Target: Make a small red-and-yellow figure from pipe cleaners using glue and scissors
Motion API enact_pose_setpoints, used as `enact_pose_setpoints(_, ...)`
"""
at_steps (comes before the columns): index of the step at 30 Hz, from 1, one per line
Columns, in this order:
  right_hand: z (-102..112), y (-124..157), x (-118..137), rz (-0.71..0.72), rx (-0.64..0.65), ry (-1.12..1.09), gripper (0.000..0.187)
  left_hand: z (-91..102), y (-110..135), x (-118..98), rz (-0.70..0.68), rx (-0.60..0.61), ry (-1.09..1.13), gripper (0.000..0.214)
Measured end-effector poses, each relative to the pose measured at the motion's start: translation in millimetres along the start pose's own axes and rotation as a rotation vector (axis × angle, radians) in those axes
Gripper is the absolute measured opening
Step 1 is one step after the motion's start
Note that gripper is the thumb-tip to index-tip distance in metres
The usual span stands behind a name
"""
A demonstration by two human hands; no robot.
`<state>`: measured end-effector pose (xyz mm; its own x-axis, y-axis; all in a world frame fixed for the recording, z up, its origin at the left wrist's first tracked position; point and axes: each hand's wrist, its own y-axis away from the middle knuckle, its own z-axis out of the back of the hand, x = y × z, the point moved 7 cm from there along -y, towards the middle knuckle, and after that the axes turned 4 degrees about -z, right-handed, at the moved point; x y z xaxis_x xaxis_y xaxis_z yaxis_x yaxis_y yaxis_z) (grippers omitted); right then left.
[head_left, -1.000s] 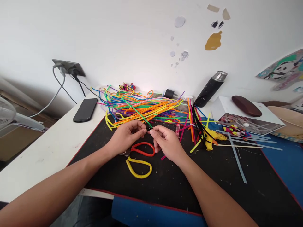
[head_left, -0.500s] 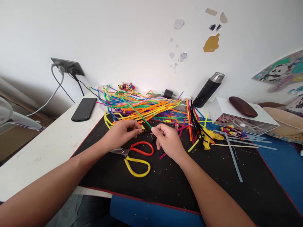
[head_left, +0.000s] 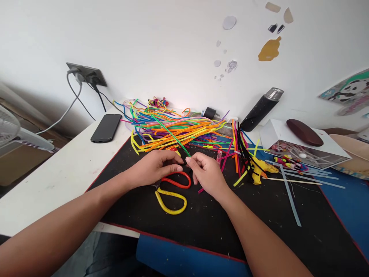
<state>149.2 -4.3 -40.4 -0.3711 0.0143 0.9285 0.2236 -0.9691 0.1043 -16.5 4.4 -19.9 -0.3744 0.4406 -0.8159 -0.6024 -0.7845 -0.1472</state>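
Note:
My right hand (head_left: 208,172) pinches the lower end of a green pipe cleaner (head_left: 172,135), which slants up and left over the colourful heap. My left hand (head_left: 160,166) is open beside it, thumb and forefinger apart with nothing visible between them. Just behind the left fingers shows a small red and yellow piece (head_left: 175,150), partly covered. Below the left hand lie scissors with one red and one yellow handle (head_left: 172,212); the hand hides their blades. A large heap of pipe cleaners (head_left: 190,130) in many colours spreads behind both hands.
A yellow glue gun (head_left: 257,172), black pipe cleaners and pale glue sticks (head_left: 290,198) lie to the right on the black mat (head_left: 207,231). A black flask (head_left: 261,109) leans on the wall near a white box (head_left: 272,132). A phone (head_left: 106,128) lies left.
My left thumb and forefinger have parted, and that hand has moved right and down over the scissors. My right hand keeps its pinch on the green pipe cleaner. The view has shifted slightly.

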Motion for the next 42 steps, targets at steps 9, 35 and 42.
enact_pose_setpoints(9, -3, 3, 3, 0.005, 0.016, -0.002, 0.03, 0.8, -1, 14, 0.177, -0.14, 0.477, 0.029)
enact_pose_setpoints(35, -5, 1, 5, -0.019, 0.018, -0.191, 0.032, -17.3, 1, 30, 0.359, -0.379, 1.164, 0.032)
enact_pose_setpoints(42, -7, 2, 5, -0.018, 0.03, -0.211, 0.029, -17.7, 2, 34, 0.356, -0.347, 1.032, 0.029)
